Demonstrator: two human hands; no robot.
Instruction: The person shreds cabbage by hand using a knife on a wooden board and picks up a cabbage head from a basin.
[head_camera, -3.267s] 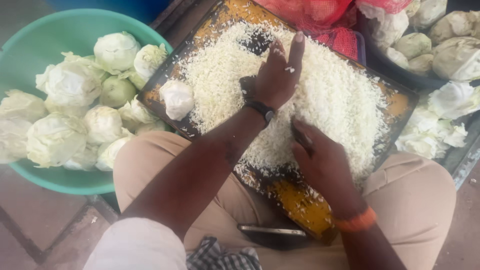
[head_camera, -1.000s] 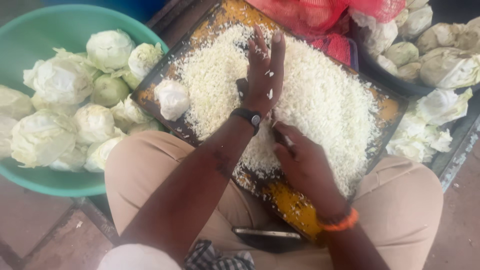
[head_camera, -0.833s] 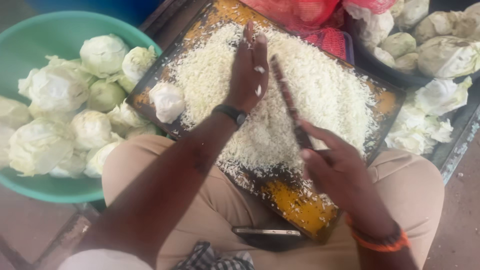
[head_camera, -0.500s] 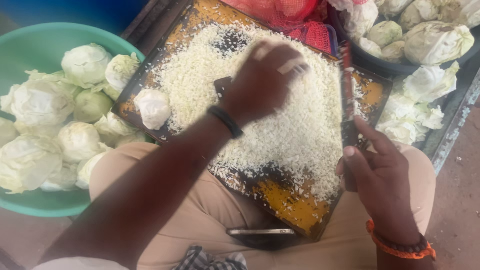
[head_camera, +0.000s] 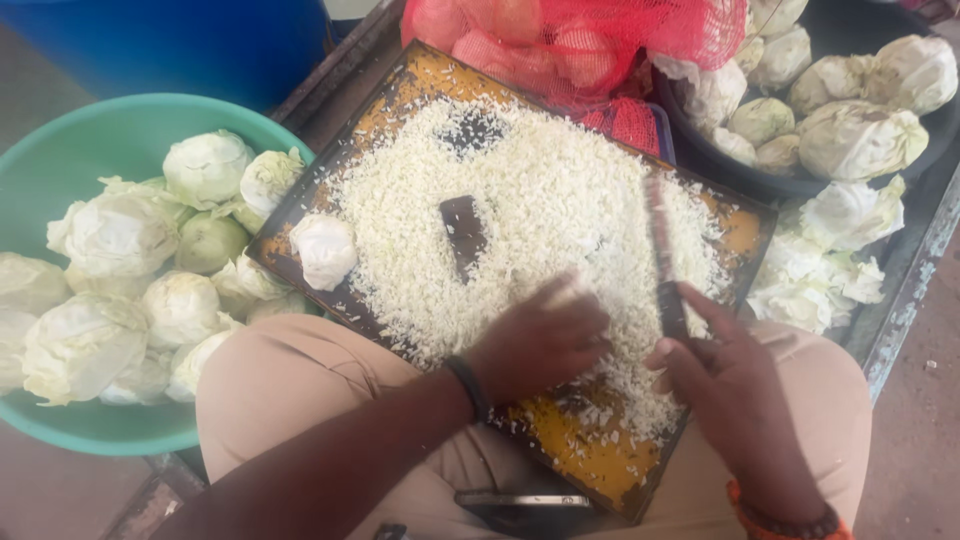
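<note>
While the person sits with a yellow-stained cutting board (head_camera: 420, 80) across the lap, a wide green basin (head_camera: 60, 130) to the left holds a heap of pale cabbage heads (head_camera: 115, 235), and a dark tub (head_camera: 820, 180) at the upper right holds more of them, some spilling beside it. Between the two, at the top, lies a red mesh sack (head_camera: 580, 40) of round produce, touching the board's far edge. Shredded cabbage (head_camera: 540, 200) covers most of the board in a broad white mound, with a dark bare patch near its middle. One small trimmed cabbage piece (head_camera: 323, 250) rests on the board's left edge. The left hand (head_camera: 540, 340) lies palm down on the near side of the shreds, fingers loosely curled and blurred, holding nothing that shows. The right hand (head_camera: 725, 385) grips the handle of a long knife (head_camera: 660, 240), whose blade stands on edge along the mound's right side. A dark phone (head_camera: 525, 500) sits on the lap just below the board.
</note>
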